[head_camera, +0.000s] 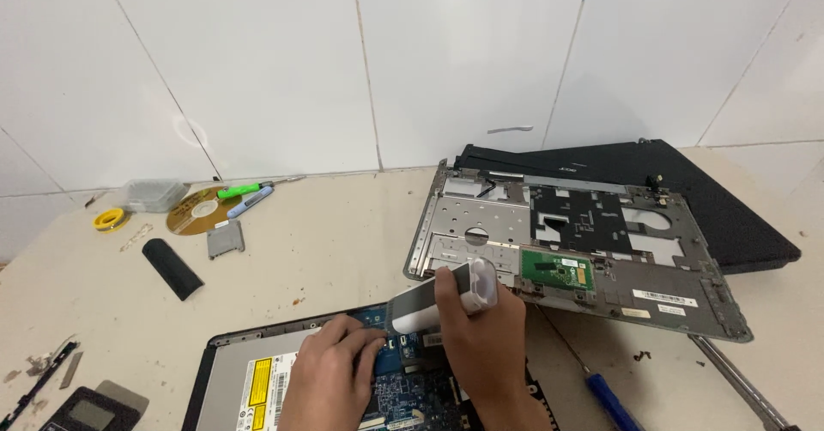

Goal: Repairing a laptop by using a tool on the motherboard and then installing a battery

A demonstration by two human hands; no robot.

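My right hand (485,341) grips a small grey and white handheld tool (446,298) with a clear rounded end, held flat over an opened laptop base (215,358). My left hand (330,371) rests with its fingertips on the blue circuit board (403,388) inside that base, next to a silver optical drive (245,379) with yellow stickers. The tool's flat end points left, just above my left fingertips.
An upturned grey laptop top cover (584,255) with a green board lies right of centre, over a black lid (730,199). A blue-handled screwdriver (614,401) and a metal rod (742,384) lie lower right. Discs (202,210), pens, a solder spool (110,219) and a black strip (172,268) sit left.
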